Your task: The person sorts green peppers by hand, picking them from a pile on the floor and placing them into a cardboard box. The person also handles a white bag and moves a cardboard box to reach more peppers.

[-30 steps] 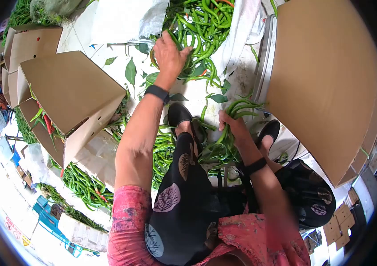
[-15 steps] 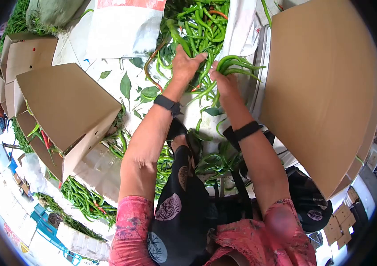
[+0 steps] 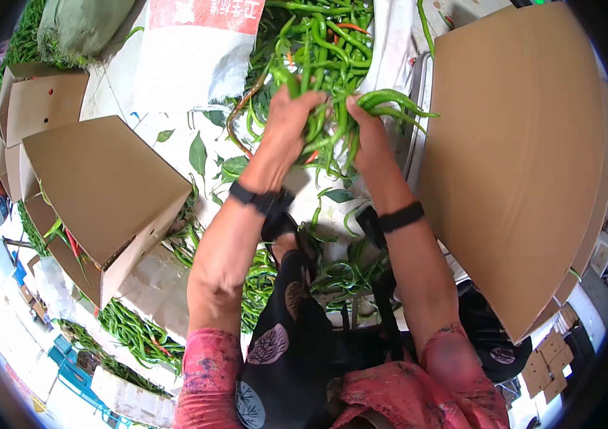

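Both hands are in front of a heap of long green chili peppers (image 3: pixel 347 53) spilling from an open white sack. My left hand (image 3: pixel 292 118) closes around several green chili peppers at the near side of the heap, its fingers partly hidden among them. Close beside it, my right hand (image 3: pixel 368 132) grips a bunch of green chili peppers (image 3: pixel 393 104) whose curved ends stick out to the right. More peppers hang in the gap between the two hands. A few red peppers (image 3: pixel 352 27) show within the heap.
A large cardboard box (image 3: pixel 515 143) stands close on the right. Another open carton (image 3: pixel 107 189) with peppers is on the left. A white sack flap (image 3: pixel 189 61) lies at the back, with loose leaves (image 3: pixel 198 152) on the pale surface. More peppers (image 3: pixel 136 332) lie at lower left.
My left hand has gone from thumb and finger spread to closing on peppers. Peppers are now lifted between the hands. My right hand keeps its bunch.
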Action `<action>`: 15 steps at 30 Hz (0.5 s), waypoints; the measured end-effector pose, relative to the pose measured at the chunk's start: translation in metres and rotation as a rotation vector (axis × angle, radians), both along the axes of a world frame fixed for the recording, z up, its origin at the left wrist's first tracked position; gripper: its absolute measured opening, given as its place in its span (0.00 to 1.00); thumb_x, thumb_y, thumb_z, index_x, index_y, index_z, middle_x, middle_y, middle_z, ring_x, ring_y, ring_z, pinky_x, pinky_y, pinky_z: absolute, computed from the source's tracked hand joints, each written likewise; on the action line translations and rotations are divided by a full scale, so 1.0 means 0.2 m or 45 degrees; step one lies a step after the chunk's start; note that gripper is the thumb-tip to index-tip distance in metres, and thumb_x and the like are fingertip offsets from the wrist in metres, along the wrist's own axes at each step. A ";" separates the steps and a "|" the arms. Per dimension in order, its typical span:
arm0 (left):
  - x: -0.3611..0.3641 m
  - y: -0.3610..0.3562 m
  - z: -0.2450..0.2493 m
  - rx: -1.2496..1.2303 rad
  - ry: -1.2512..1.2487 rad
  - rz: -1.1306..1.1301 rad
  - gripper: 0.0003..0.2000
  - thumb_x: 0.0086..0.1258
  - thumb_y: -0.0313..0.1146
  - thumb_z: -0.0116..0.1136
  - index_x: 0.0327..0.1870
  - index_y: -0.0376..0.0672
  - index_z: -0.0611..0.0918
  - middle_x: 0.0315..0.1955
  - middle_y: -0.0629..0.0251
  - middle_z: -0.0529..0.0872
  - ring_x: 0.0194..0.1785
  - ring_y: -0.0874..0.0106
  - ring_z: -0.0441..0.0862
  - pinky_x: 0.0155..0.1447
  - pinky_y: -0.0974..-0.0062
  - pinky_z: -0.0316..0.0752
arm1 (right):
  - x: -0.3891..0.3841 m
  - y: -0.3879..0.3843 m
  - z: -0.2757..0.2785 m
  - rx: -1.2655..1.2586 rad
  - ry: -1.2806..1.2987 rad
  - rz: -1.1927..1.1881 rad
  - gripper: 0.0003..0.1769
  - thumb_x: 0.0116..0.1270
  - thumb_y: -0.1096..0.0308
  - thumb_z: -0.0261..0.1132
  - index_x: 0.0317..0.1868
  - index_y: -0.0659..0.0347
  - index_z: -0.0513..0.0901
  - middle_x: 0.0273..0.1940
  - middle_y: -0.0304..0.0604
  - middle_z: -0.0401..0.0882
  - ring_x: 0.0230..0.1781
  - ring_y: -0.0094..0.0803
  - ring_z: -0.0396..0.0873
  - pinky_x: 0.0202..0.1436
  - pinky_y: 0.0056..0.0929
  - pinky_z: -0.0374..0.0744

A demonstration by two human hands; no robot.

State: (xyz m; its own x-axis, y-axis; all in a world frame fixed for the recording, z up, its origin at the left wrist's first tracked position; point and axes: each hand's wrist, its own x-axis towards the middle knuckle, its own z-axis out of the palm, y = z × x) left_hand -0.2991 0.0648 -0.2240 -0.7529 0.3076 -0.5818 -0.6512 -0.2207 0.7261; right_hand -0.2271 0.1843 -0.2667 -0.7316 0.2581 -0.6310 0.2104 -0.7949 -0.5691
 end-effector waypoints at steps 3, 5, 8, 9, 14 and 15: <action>0.09 -0.12 -0.06 -0.041 0.173 -0.116 0.20 0.65 0.26 0.62 0.58 0.33 0.75 0.48 0.56 0.82 0.46 0.71 0.81 0.48 0.74 0.79 | 0.04 0.07 -0.14 -0.188 0.169 0.099 0.09 0.69 0.65 0.65 0.47 0.55 0.79 0.37 0.33 0.79 0.35 0.23 0.77 0.37 0.25 0.76; 0.09 -0.16 -0.11 -0.429 0.261 -0.214 0.28 0.66 0.32 0.64 0.65 0.31 0.70 0.53 0.53 0.81 0.50 0.72 0.81 0.51 0.75 0.78 | 0.01 0.09 -0.14 -0.136 0.010 0.036 0.09 0.70 0.63 0.64 0.45 0.56 0.79 0.38 0.32 0.78 0.35 0.23 0.76 0.38 0.24 0.76; 0.05 -0.23 -0.09 -0.828 0.632 -0.015 0.20 0.69 0.36 0.62 0.55 0.30 0.80 0.45 0.56 0.85 0.47 0.72 0.82 0.50 0.75 0.76 | -0.06 0.10 -0.02 -0.075 0.013 -0.007 0.16 0.67 0.60 0.68 0.49 0.59 0.79 0.39 0.37 0.80 0.37 0.26 0.77 0.43 0.26 0.79; 0.00 -0.22 -0.03 -0.693 0.437 0.108 0.19 0.69 0.35 0.61 0.54 0.30 0.80 0.42 0.58 0.85 0.45 0.73 0.83 0.47 0.77 0.77 | -0.08 0.11 -0.03 -0.075 0.016 -0.006 0.16 0.67 0.60 0.68 0.49 0.59 0.79 0.39 0.37 0.80 0.37 0.26 0.77 0.43 0.26 0.79; -0.27 0.02 -0.14 -0.728 0.686 -0.139 0.24 0.67 0.44 0.62 0.52 0.29 0.80 0.38 0.49 0.87 0.43 0.61 0.85 0.49 0.65 0.79 | -0.13 0.11 -0.13 0.079 -0.121 0.102 0.14 0.64 0.64 0.69 0.47 0.61 0.80 0.43 0.40 0.80 0.39 0.29 0.79 0.45 0.30 0.79; -0.29 0.10 -0.14 -1.042 0.738 -0.154 0.33 0.62 0.54 0.63 0.53 0.28 0.79 0.41 0.38 0.85 0.48 0.50 0.84 0.56 0.59 0.76 | -0.13 0.10 -0.14 0.081 -0.108 0.082 0.17 0.61 0.66 0.71 0.48 0.61 0.80 0.44 0.41 0.80 0.41 0.30 0.78 0.46 0.32 0.78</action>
